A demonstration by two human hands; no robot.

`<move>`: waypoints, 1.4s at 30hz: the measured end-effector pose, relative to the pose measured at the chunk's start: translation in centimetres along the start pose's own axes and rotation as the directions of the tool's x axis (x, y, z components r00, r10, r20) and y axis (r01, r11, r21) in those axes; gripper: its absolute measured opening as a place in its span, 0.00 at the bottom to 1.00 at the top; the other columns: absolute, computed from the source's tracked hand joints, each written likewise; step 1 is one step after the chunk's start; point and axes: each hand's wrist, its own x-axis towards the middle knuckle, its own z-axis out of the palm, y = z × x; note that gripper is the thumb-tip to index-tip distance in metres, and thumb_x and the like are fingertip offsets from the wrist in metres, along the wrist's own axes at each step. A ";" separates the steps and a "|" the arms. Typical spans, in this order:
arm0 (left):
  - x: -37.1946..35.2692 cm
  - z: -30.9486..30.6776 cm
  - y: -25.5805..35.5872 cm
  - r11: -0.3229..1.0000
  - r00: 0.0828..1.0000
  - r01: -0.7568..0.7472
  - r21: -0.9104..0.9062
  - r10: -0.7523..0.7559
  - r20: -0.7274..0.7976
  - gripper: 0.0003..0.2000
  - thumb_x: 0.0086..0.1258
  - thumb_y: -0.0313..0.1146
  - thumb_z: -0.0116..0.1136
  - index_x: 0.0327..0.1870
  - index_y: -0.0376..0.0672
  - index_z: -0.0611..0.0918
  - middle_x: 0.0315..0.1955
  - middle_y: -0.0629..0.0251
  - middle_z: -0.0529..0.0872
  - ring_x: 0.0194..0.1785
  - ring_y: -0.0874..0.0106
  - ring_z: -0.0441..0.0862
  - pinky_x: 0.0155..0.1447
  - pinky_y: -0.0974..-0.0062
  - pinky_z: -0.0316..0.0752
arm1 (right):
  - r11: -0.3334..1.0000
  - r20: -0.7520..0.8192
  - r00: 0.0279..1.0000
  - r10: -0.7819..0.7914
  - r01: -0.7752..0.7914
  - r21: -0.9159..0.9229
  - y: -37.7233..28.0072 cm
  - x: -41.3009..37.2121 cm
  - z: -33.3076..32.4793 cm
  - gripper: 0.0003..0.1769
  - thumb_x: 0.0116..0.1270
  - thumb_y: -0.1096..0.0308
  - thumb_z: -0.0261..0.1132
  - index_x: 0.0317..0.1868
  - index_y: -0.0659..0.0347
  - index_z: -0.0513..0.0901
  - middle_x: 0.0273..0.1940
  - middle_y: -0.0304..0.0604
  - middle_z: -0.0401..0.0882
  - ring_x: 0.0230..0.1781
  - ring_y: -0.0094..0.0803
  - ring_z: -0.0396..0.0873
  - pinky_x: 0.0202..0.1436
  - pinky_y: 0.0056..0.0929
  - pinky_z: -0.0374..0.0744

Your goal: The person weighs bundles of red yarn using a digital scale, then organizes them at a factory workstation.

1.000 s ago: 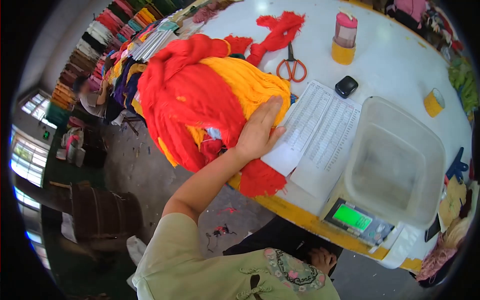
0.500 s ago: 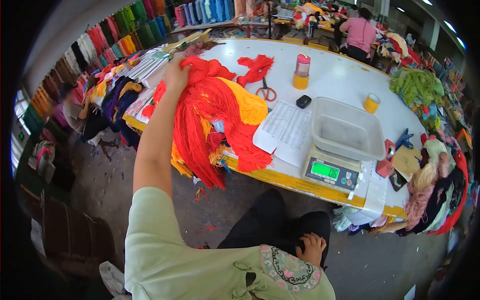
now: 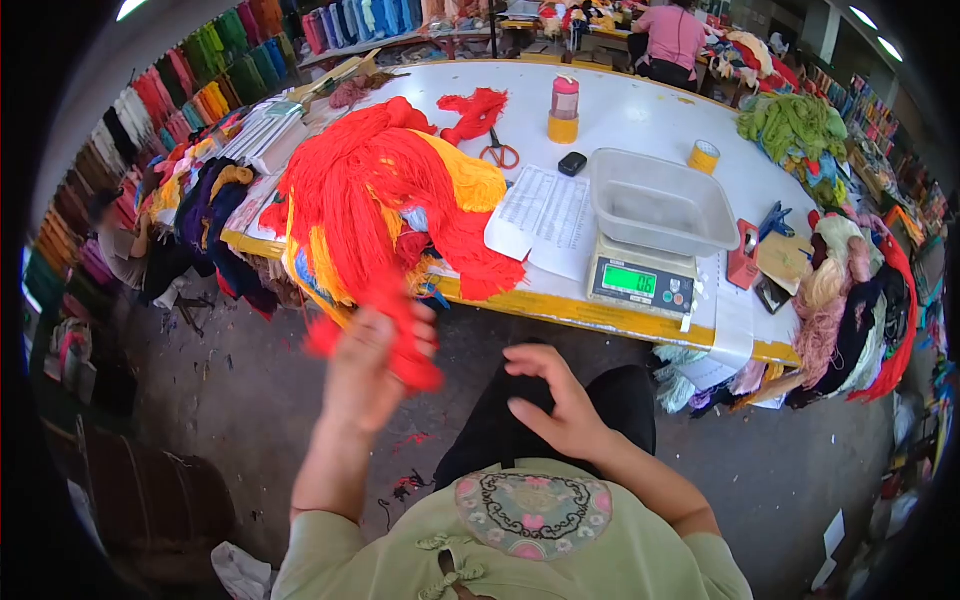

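My left hand (image 3: 366, 372) is closed around a bunch of red yarn (image 3: 408, 345), held in front of the table edge and smeared by motion. My right hand (image 3: 562, 400) hovers over my lap with fingers apart and nothing in it. Behind the left hand, a large heap of red yarn (image 3: 345, 165) lies on the table and hangs over its front edge. Yellow yarn (image 3: 468, 178) shows beneath the red. A smaller red yarn piece (image 3: 474, 112) rests near orange-handled scissors (image 3: 500, 152).
On the white table (image 3: 640, 110) stand a digital scale (image 3: 640, 280) with a clear plastic tub (image 3: 665, 205), printed sheets (image 3: 545, 215), a pink-and-yellow bottle (image 3: 564, 108) and a tape roll (image 3: 704, 156). Green yarn (image 3: 790, 125) sits far right. Two people are farther back.
My left hand has come from the back of the red heap down toward me, now with red yarn in it. My right hand has lifted off my leg. The view has shifted slightly.
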 end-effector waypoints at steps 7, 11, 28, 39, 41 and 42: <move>-0.7 2.9 -8.7 0.985 0.993 -0.052 0.166 0.034 0.109 0.19 0.74 0.28 0.57 0.64 0.39 0.73 0.62 0.60 0.77 0.67 0.70 0.73 0.69 0.70 0.67 | 0.993 -0.198 0.980 0.021 -0.043 -0.106 0.3 0.4 2.1 0.12 0.67 0.69 0.67 0.47 0.64 0.77 0.47 0.47 0.74 0.50 0.40 0.75 0.56 0.32 0.73; -0.3 3.8 -10.3 0.974 0.993 -0.057 0.218 0.032 0.113 0.20 0.71 0.22 0.58 0.63 0.38 0.72 0.59 0.64 0.77 0.64 0.73 0.74 0.68 0.71 0.69 | 0.969 -0.254 0.967 0.011 -0.073 -0.237 0.6 -0.5 0.5 0.09 0.68 0.70 0.66 0.42 0.65 0.76 0.38 0.43 0.75 0.39 0.35 0.77 0.47 0.29 0.76; 7.5 -1.8 -9.0 0.883 0.960 0.240 0.404 -0.277 0.036 0.19 0.72 0.22 0.58 0.63 0.36 0.74 0.37 0.66 0.84 0.37 0.81 0.81 0.41 0.81 0.75 | 0.594 -0.168 0.834 0.525 -0.217 0.774 4.9 4.5 -3.9 0.10 0.73 0.65 0.58 0.48 0.62 0.79 0.50 0.39 0.78 0.50 0.27 0.77 0.57 0.30 0.74; 9.9 -2.8 -12.2 0.843 0.927 0.281 0.459 -0.362 0.097 0.26 0.69 0.24 0.63 0.68 0.33 0.69 0.41 0.61 0.86 0.45 0.79 0.81 0.49 0.79 0.76 | 0.621 -0.173 0.785 0.595 -0.312 0.719 6.8 4.6 -5.3 0.16 0.77 0.61 0.56 0.55 0.63 0.77 0.51 0.43 0.82 0.52 0.28 0.81 0.60 0.32 0.75; 10.1 -2.9 -12.7 0.874 0.953 0.217 0.434 -0.287 0.100 0.26 0.68 0.23 0.63 0.67 0.34 0.70 0.43 0.61 0.86 0.47 0.79 0.81 0.51 0.79 0.76 | 0.646 -0.208 0.782 0.587 -0.298 0.703 7.2 4.5 -5.7 0.16 0.78 0.60 0.55 0.56 0.62 0.76 0.50 0.42 0.82 0.53 0.27 0.80 0.60 0.31 0.75; 10.2 -2.8 -12.8 0.883 0.968 0.166 0.439 -0.232 0.101 0.26 0.68 0.22 0.63 0.67 0.34 0.71 0.43 0.61 0.86 0.47 0.79 0.81 0.52 0.79 0.76 | 0.675 -0.220 0.791 0.571 -0.299 0.675 7.9 4.3 -5.7 0.16 0.78 0.59 0.55 0.57 0.62 0.75 0.52 0.42 0.81 0.55 0.28 0.79 0.62 0.32 0.74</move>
